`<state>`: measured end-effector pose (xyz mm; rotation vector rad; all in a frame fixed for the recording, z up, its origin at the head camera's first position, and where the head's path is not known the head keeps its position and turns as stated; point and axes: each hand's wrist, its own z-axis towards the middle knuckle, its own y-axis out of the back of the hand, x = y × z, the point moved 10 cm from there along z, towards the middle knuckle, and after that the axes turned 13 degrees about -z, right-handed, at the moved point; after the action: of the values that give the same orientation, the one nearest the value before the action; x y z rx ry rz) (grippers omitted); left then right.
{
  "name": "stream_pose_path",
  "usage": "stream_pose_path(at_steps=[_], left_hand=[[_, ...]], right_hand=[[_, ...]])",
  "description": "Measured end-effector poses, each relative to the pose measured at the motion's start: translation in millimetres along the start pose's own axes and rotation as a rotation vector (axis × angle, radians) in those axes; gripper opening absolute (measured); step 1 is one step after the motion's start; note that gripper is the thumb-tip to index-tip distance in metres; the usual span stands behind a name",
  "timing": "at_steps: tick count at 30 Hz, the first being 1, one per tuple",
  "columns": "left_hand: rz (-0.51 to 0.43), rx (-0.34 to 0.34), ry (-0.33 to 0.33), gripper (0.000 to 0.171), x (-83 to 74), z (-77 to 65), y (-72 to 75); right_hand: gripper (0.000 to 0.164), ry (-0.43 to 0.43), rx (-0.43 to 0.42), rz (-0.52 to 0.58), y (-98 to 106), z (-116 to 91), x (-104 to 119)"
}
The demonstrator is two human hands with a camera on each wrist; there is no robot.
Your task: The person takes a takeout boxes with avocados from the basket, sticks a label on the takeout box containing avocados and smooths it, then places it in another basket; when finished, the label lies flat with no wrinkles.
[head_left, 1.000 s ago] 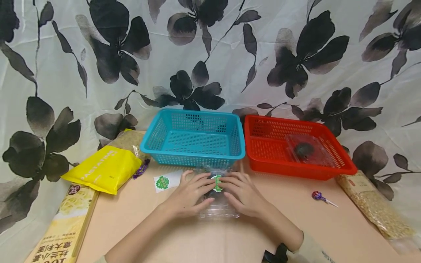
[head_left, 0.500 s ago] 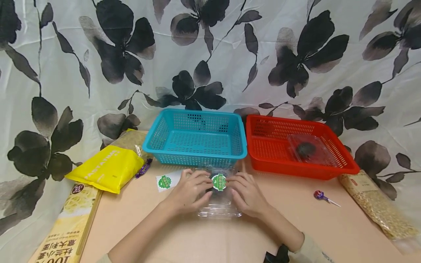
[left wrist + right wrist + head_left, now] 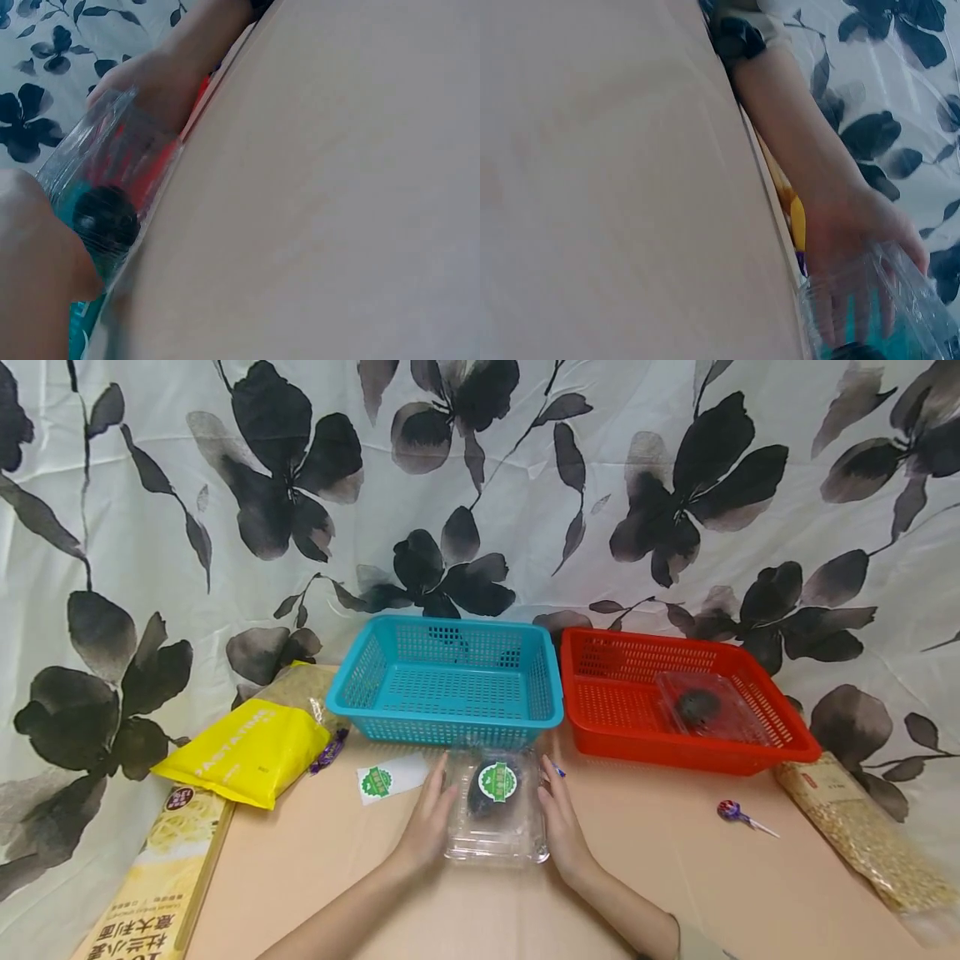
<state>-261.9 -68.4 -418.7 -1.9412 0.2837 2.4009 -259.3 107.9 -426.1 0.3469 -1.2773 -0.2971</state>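
A clear plastic clamshell box [image 3: 495, 843] lies on the table in front of the blue basket, holding a dark, rounded item [image 3: 106, 219]. On its lid is a round green-and-white sticker [image 3: 497, 782]. My left hand [image 3: 426, 822] lies along the box's left side with fingers extended. Opposite it, my right hand [image 3: 566, 831] touches the right side, its fingers likewise straight. In the right wrist view the left hand's fingers [image 3: 861, 311] show through the clear plastic. A white sheet with another green sticker [image 3: 376, 782] lies by the left hand.
Behind the box stand a blue basket [image 3: 442, 731] and a red basket [image 3: 675, 758], the latter holding another clear box [image 3: 727, 714]. Left are a yellow bag [image 3: 251, 752], a purple-wrapped candy [image 3: 328, 752] and a noodle package [image 3: 150, 877]. Right are a lollipop [image 3: 731, 811] and a grain bag [image 3: 855, 827].
Both hands have come off the sticker on the lid and moved apart to the box's two sides. The sticker and dark item now show fully.
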Motion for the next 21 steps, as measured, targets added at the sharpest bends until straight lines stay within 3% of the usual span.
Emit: stream_pose_path(at_steps=[5,10,12,16,18,21], left_hand=[[-0.035,-0.002,0.023,0.055,3.5,-7.6,-8.8],[-0.059,-0.02,0.01,0.056,-9.1,-21.8,-4.7],[-0.077,-0.021,-0.014,0.055,-20.3,-29.8,-1.2],[-0.097,-0.016,-0.133,0.052,-58.2,-37.8,6.2],[-0.09,-0.024,-0.182,0.051,-79.4,-33.0,11.9],[-0.067,-0.029,-0.232,0.051,-107.0,-11.1,22.9]], right_hand=[[0.047,0.025,-0.013,-0.02,-3.6,-5.2,3.9],[0.047,0.025,0.012,0.042,-9.8,-13.0,14.9],[0.047,0.038,0.03,0.069,-11.4,-17.9,25.5],[0.047,0.108,0.035,0.05,-4.2,-19.9,57.8],[0.048,0.158,0.025,0.027,2.9,-12.3,78.1],[0.049,0.231,-0.009,0.0,14.2,11.3,108.1]])
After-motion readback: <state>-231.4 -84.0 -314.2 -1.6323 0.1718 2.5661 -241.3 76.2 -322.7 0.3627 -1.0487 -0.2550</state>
